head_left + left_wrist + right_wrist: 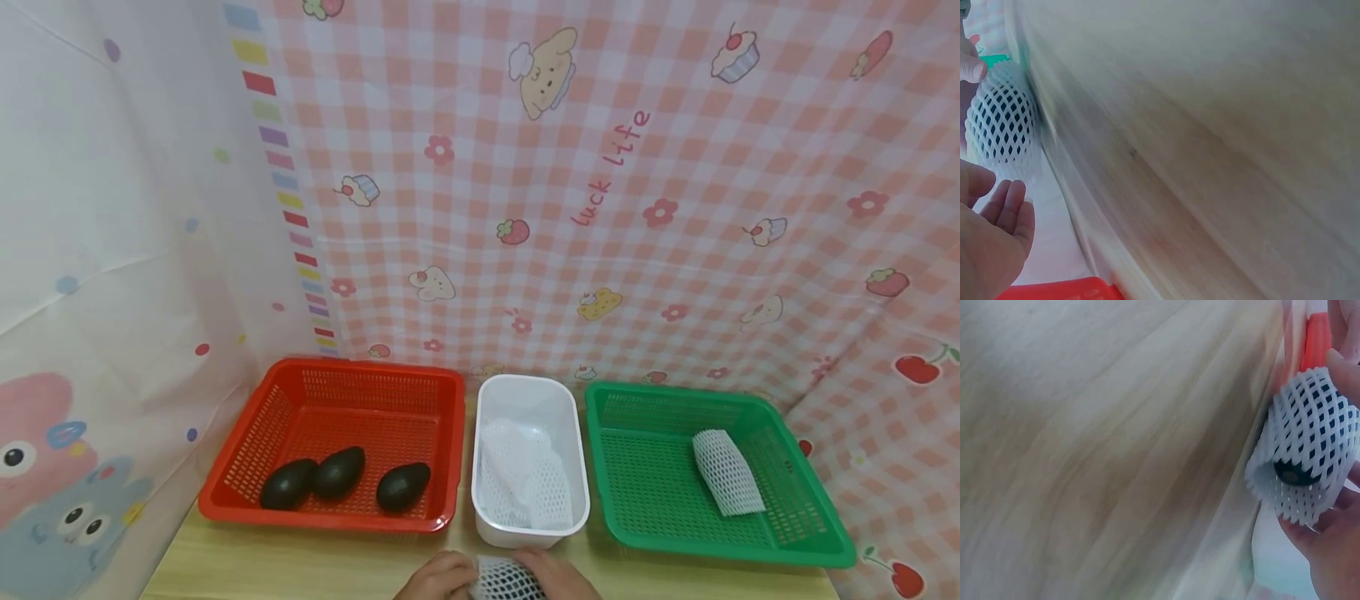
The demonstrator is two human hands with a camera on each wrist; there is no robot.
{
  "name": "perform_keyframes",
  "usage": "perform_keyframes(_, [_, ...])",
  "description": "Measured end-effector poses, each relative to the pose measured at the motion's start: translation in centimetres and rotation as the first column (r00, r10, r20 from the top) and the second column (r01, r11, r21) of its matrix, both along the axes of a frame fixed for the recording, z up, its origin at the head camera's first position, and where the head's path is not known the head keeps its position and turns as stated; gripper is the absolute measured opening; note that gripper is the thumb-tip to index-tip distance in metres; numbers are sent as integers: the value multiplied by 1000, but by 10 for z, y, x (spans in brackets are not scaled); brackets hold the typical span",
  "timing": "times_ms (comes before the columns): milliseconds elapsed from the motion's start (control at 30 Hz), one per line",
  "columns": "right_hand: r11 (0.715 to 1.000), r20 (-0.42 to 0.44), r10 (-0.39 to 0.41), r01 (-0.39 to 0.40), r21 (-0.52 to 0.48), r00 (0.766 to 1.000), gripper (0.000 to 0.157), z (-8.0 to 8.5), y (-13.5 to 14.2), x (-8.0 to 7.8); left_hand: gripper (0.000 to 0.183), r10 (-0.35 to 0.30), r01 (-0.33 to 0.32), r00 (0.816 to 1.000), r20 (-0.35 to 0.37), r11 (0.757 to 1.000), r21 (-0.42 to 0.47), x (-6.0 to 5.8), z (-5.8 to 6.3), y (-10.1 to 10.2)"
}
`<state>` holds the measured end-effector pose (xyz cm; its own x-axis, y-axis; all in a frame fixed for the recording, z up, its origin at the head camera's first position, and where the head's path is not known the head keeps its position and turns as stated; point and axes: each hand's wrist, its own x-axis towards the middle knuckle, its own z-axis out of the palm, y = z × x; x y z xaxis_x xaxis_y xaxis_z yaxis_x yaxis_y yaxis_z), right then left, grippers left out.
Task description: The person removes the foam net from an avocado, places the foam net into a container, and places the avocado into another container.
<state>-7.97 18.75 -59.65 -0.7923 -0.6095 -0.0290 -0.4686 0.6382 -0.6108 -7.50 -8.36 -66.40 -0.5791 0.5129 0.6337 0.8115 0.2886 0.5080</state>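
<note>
Below the white bin, at the bottom edge of the head view, a white foam net sleeve (pixel 507 578) surrounds a dark avocado (pixel 1297 474), seen through its mesh. My right hand (pixel 557 575) grips the sleeved avocado from the right; in the right wrist view its fingers go partly out of sight behind the sleeve. At the other end is my left hand (pixel 441 575). In the left wrist view its thumb and loosely bent fingers (pixel 1009 203) stand apart, close to the sleeve's end. The right wrist view shows the sleeve's near end gaping.
A red basket (pixel 375 375) on the left holds 3 bare avocados (pixel 405 487). The white bin (pixel 531 392) in the middle contains foam net sleeves (pixel 525 475). In the green basket (pixel 645 467) on the right lies one white net sleeve (pixel 727 472). Cloth hangs behind the wooden table (pixel 315 557).
</note>
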Motion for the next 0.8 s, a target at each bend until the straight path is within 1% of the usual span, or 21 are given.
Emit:
perform_keyframes(67, [999, 66, -45, 45, -7, 997, 69, 2, 4, 2, 23, -7, 7, 1000, -12, 1000, 20, 0, 10, 1])
perform_keyframes(133, [997, 113, -79, 80, -7, 990, 71, 3, 9, 4, 29, -7, 8, 1000, -28, 1000, 29, 0, 22, 2])
perform_keyframes(167, [996, 118, -86, 87, -9, 989, 70, 3, 11, 5, 32, -11, 12, 999, -34, 999, 32, 0, 27, 3])
perform_keyframes(200, [996, 102, -83, 84, -4, 991, 70, 2, 13, 6, 34, -13, 15, 999, -40, 999, 35, -1, 29, 4])
perform_keyframes(267, [998, 42, -63, 64, -5, 997, 68, 1, 16, 7, 35, -27, 28, 999, -46, 999, 38, -1, 33, 5])
perform_keyframes(300, [999, 6, -50, 50, -7, 999, 66, 0, 18, 8, 31, -38, 40, 998, -41, 998, 39, -2, 31, 5])
perform_keyframes(333, [999, -26, -36, 36, -15, 999, 65, -1, 19, 9, 30, -45, 46, 999, -30, 998, 42, -2, 32, 6])
perform_keyframes(367, [999, -55, -24, 23, -26, 998, 64, -1, 20, 9, 28, -51, 51, 999, -10, 998, 43, -2, 33, 7])
perform_keyframes(400, [999, -66, -18, 15, -38, 998, 63, -1, 21, 10, 25, -58, 57, 998, 19, 997, 45, -1, 33, 7])
perform_keyframes(433, [999, -54, -16, 13, -51, 998, 63, -1, 22, 11, 24, -63, 61, 997, 51, 997, 45, -1, 34, 8])
perform_keyframes(500, [997, -12, -21, 20, -72, 1000, 63, 0, 22, 11, 19, -76, 72, 987, 142, 997, 29, 1, 36, 9])
perform_keyframes(533, [996, 10, -24, 25, -82, 1000, 63, 1, 22, 12, 21, -79, 76, 977, 198, 997, 22, 3, 40, 9])
perform_keyframes(567, [995, 32, -29, 32, -90, 999, 63, 2, 23, 13, 20, -82, 83, 965, 248, 997, 9, 3, 42, 9])
perform_keyframes(633, [994, 49, -25, 30, -106, 999, 61, 2, 23, 13, 22, -76, 88, 945, 317, 996, -23, 4, 45, 10])
perform_keyframes(700, [991, 30, -13, 17, -133, 999, 58, 1, 24, 13, 27, -66, 89, 932, 356, 995, -51, 5, 46, 10])
perform_keyframes(733, [990, 11, -3, 4, -143, 1000, 57, 0, 25, 13, 30, -62, 88, 931, 360, 995, -56, 5, 45, 10])
perform_keyframes(800, [988, -34, 16, -21, -152, 999, 56, -3, 27, 12, 35, -62, 87, 935, 349, 995, -54, 4, 42, 10])
